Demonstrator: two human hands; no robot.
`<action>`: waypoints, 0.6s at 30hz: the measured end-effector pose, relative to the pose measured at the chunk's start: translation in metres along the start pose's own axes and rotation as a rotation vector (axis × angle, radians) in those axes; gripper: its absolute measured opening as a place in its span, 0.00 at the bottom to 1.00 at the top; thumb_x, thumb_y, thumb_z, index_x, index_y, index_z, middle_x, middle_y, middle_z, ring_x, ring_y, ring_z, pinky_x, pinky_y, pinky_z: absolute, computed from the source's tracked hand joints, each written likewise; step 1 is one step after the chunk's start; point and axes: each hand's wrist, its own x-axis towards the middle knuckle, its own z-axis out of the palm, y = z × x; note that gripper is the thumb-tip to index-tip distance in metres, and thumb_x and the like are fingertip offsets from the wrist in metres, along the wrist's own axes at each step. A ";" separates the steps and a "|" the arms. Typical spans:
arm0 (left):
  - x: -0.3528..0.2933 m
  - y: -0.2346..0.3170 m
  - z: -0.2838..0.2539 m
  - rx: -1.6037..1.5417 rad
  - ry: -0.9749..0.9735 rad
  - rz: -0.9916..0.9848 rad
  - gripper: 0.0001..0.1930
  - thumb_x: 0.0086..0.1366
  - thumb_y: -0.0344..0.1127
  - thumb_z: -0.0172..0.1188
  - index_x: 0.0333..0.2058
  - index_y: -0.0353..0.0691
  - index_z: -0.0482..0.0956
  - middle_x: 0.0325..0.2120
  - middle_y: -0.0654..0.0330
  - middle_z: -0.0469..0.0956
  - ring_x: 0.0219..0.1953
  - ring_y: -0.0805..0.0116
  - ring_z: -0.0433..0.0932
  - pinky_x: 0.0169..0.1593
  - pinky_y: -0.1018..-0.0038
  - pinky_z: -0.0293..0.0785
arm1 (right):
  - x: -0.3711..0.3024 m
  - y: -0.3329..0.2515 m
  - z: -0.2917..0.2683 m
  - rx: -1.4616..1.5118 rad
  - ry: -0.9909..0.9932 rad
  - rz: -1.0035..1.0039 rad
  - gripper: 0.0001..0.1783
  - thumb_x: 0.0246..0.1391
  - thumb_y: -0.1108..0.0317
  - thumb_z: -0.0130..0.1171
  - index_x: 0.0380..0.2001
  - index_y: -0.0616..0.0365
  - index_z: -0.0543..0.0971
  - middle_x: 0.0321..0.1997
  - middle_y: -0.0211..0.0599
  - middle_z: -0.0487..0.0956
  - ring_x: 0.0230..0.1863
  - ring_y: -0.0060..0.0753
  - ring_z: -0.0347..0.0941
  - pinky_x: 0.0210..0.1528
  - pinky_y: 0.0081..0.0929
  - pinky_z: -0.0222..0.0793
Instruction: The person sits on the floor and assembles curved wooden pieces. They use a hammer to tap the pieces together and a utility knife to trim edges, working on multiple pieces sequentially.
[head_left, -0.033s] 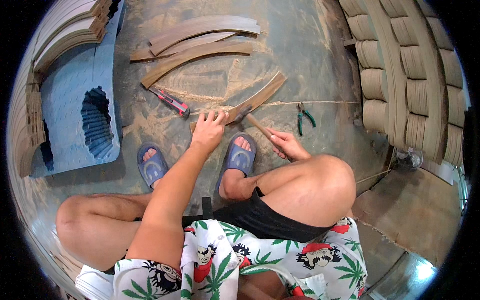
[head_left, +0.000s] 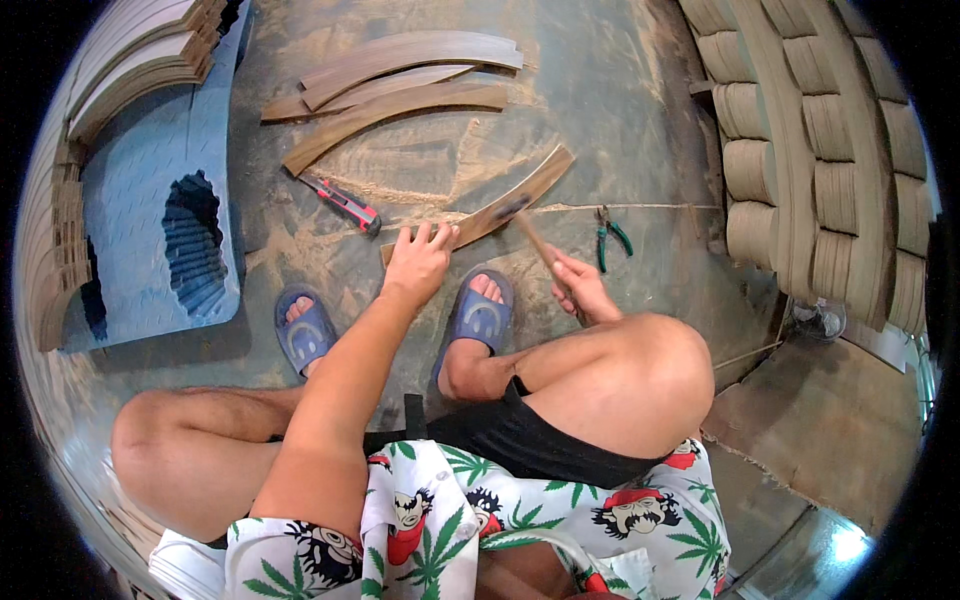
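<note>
On the floor in front of my feet lies a curved wooden strip (head_left: 545, 176), slanting up to the right. My left hand (head_left: 418, 266) grips its lower left part, fingers over the near edge and thumb hidden. A hammer (head_left: 536, 240) is in my right hand (head_left: 584, 290), its wooden handle wrapped by the fingers. The dark, motion-blurred head is over the middle of the strip; whether it touches the wood I cannot tell. A red and black utility knife (head_left: 347, 207) lies left of the strip, and pliers (head_left: 612, 238) with green handles lie to the right.
More curved wooden strips (head_left: 400, 108) lie farther off on the dusty floor. At left stands a blue ribbed plastic piece (head_left: 140, 200) beside stacked curved boards (head_left: 140, 85). Bundled wooden pieces (head_left: 835, 190) are stacked at right, with cardboard (head_left: 815, 420) nearer me.
The hammer and my right hand have shifted a little to the right, the head moving up along the strip. My left hand and the strip stay in place.
</note>
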 end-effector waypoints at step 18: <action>0.004 0.004 -0.003 -0.045 -0.032 -0.019 0.34 0.69 0.35 0.60 0.75 0.43 0.71 0.64 0.62 0.75 0.63 0.58 0.72 0.61 0.56 0.69 | 0.034 -0.016 -0.037 0.290 0.328 -0.107 0.26 0.81 0.54 0.53 0.77 0.36 0.74 0.27 0.26 0.79 0.20 0.19 0.69 0.20 0.24 0.64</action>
